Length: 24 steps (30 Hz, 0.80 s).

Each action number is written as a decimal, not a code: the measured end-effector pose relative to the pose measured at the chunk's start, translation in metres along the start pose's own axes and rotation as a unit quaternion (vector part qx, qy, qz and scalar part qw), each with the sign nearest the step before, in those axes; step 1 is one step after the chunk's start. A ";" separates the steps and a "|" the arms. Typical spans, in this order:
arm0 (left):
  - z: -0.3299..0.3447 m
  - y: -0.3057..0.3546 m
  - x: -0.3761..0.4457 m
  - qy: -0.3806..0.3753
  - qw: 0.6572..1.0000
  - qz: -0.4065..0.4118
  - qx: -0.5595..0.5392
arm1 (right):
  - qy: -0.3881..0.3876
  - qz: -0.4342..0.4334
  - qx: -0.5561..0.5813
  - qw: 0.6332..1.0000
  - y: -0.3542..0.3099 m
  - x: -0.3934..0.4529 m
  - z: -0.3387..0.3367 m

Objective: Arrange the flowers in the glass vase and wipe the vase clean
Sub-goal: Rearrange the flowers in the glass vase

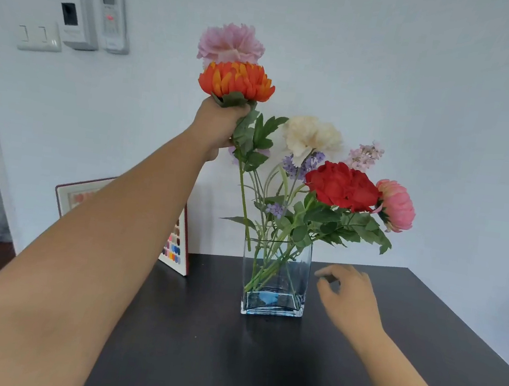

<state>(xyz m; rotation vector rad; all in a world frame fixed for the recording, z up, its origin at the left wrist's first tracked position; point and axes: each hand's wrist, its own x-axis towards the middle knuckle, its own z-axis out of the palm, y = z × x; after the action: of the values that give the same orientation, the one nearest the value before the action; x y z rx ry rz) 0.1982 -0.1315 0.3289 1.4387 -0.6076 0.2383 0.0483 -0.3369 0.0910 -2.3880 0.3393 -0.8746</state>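
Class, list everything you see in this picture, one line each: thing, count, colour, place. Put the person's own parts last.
glass vase: one, clear bluish, centre of table.
table: one, dark, foreground.
orange flower: one, orange, gripped above the vase.
pink flower: one, pale pink, above the orange one.
cream flower: one, cream, in vase.
red flower: one, red, in vase.
coral flower: one, coral pink, rightmost.
lilac sprigs: several, purple-pink, among the stems.
framed picture: one, red-edged, against the wall.
wall units: three, white, upper left.
left hand: gripping flower stems.
right hand: open, beside the vase.
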 end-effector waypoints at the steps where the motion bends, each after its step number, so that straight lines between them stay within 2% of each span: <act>1: 0.001 0.001 0.001 -0.001 1.000 0.003 0.003 | -0.001 -0.003 0.000 1.000 -0.001 0.000 0.001; 9: 0.004 0.003 0.003 -0.037 0.999 0.008 0.035 | -0.005 -0.006 0.014 1.000 -0.003 0.001 0.009; 24: 0.017 -0.025 0.007 -0.139 0.988 -0.066 0.025 | -0.052 0.028 0.018 0.998 0.015 -0.011 0.013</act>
<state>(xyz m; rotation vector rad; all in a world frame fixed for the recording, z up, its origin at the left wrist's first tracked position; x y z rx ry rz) 0.2127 -0.1531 0.3115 1.5669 -0.7324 -0.0545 0.0480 -0.3390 0.0680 -2.3686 0.3442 -0.7232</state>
